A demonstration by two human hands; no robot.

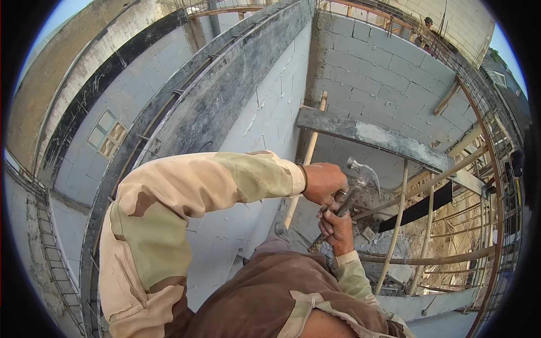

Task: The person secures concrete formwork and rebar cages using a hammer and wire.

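Note:
My right hand (pixel 338 230) is wrapped round the handle of a claw hammer (pixel 364 173), whose metal head points up and away from me. Just above it, my left hand (pixel 326 183) is closed, with its curled fingers right by the hammer's handle. A small shiny bit shows at those fingertips; I cannot tell what they hold. Both arms wear camouflage sleeves (pixel 208 183), and a dark band circles the left wrist.
A grey block wall (pixel 265 107) topped by a long dark formwork board (pixel 225 96) runs along my left. Ahead, a plank (pixel 372 137) spans wooden poles (pixel 401 219). Rubble (pixel 389 248) lies far below. Rebar (pixel 496 112) lines the right side, and a person (pixel 425 31) stands far off.

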